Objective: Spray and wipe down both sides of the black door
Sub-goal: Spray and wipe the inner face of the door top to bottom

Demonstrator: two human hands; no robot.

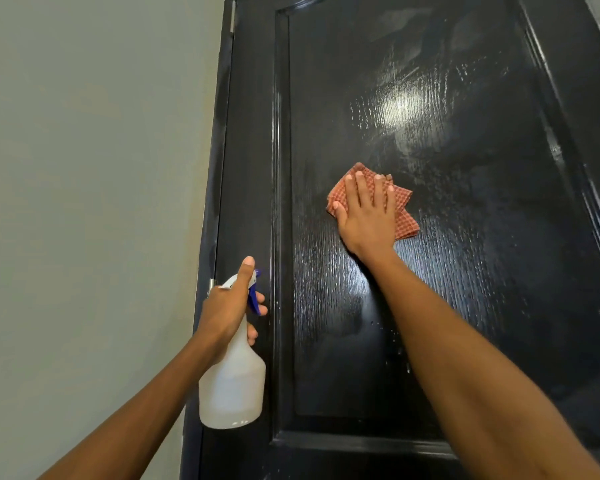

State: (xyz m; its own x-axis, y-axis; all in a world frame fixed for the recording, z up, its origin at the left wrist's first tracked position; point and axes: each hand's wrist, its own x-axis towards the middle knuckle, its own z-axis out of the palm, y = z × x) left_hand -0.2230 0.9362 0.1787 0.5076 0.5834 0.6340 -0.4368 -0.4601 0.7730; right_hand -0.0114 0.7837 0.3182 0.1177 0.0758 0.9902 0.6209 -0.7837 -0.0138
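The black door (pixel 465 306) fills the right of the view, its raised panel glossy and streaked with wet spray. My right hand (pixel 366 216) lies flat, fingers straight, and presses a folded orange-red checked cloth (pixel 405 221) against the middle of the panel. My left hand (pixel 227 308) grips the neck of a white spray bottle (pixel 232 386) with a blue trigger, thumb up along the nozzle head. The bottle hangs upright in front of the door's left stile, close to the hinge edge.
A pale grey-green wall (pixel 84 202) covers the left half of the view and meets the door frame. A metal hinge (pixel 211 284) shows at the door's left edge behind my left hand, another hinge (pixel 232 19) at the top.
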